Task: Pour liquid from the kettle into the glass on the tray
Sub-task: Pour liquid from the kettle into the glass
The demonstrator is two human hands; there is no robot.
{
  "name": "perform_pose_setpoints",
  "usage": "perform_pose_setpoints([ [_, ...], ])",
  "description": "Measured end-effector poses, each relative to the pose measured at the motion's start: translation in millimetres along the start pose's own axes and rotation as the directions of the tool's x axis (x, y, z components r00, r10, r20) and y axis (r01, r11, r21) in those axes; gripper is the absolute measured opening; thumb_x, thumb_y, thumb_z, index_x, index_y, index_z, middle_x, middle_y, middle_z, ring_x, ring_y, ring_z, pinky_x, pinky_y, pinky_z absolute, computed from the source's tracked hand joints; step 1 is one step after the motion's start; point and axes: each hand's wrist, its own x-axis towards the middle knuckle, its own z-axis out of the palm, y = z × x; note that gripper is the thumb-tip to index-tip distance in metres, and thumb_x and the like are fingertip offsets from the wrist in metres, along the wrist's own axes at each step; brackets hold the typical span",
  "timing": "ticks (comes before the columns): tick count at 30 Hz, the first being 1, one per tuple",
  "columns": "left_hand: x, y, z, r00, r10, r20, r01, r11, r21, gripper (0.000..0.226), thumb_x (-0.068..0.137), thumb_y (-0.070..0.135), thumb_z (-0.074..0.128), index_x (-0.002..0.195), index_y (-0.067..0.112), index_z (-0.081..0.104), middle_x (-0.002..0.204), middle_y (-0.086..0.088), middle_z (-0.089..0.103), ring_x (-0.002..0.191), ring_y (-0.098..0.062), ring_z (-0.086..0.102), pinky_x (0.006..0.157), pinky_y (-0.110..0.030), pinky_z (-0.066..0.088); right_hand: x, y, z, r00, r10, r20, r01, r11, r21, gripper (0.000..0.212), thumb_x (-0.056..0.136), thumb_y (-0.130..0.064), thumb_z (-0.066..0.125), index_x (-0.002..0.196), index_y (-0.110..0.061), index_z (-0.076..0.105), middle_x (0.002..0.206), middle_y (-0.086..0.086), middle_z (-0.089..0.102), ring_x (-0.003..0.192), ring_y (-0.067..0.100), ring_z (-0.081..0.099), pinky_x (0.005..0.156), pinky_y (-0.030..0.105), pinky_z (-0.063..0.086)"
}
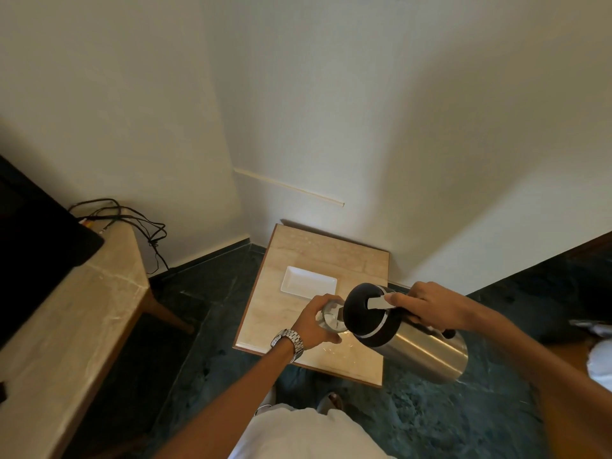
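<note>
A steel kettle (427, 356) with a black domed lid is tipped far over to the left, its spout right at the rim of a clear glass (329, 314). My right hand (430, 306) grips the kettle's handle, thumb on the silver lid lever. My left hand (314, 323), with a metal watch on the wrist, wraps around the glass and holds it just above the small table. A white rectangular tray (308, 281) lies bare on the table behind the glass. Whether liquid is flowing cannot be made out.
The small marble-topped table (331, 253) stands in a room corner against white walls. To the left, a long beige counter (82, 309) carries a black screen (36, 240) and tangled cables (132, 223). The floor is dark green.
</note>
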Motion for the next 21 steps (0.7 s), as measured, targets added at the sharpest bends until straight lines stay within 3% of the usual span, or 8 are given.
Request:
perform_pose_setpoints([
  [11, -6.0, 2.7, 9.0, 1.000, -0.003, 0.005, 0.002, 1.000, 0.018, 0.073, 0.060, 0.005, 0.090, 0.121, 0.027, 0.056, 0.122, 0.005, 0.051, 0.116, -0.023, 0.053, 0.098, -0.054, 0.053, -5.2, -2.0, 1.4, 0.999, 0.031, 0.011, -0.031, 0.999, -0.030, 0.057, 0.098, -0.055, 0.042, 0.058, -0.019, 0.058, 0.052, -0.008, 0.056, 0.049, 0.005, 0.051, 0.064, 0.020, 0.045],
  [17, -8.8, -0.6, 13.6, 1.000, -0.012, -0.005, 0.012, 1.000, 0.011, 0.076, 0.060, 0.004, 0.090, 0.126, 0.022, 0.057, 0.130, -0.003, 0.053, 0.119, -0.026, 0.053, 0.097, -0.056, 0.052, -4.3, -3.4, 2.6, 0.999, 0.030, 0.039, -0.028, 0.999, -0.038, 0.058, 0.098, -0.056, 0.041, 0.058, -0.018, 0.057, 0.048, -0.008, 0.052, 0.034, -0.001, 0.045, 0.044, 0.005, 0.039],
  [21, -10.4, -3.7, 14.1, 1.000, -0.013, -0.022, 0.013, 1.000, 0.007, 0.077, 0.060, 0.005, 0.090, 0.127, 0.021, 0.056, 0.130, -0.003, 0.054, 0.119, -0.025, 0.053, 0.098, -0.056, 0.052, -0.3, -7.4, 1.3, 0.997, 0.037, 0.062, -0.035, 0.999, -0.038, 0.059, 0.098, -0.058, 0.041, 0.060, -0.016, 0.058, 0.050, -0.004, 0.052, 0.033, 0.000, 0.044, 0.040, 0.006, 0.037],
])
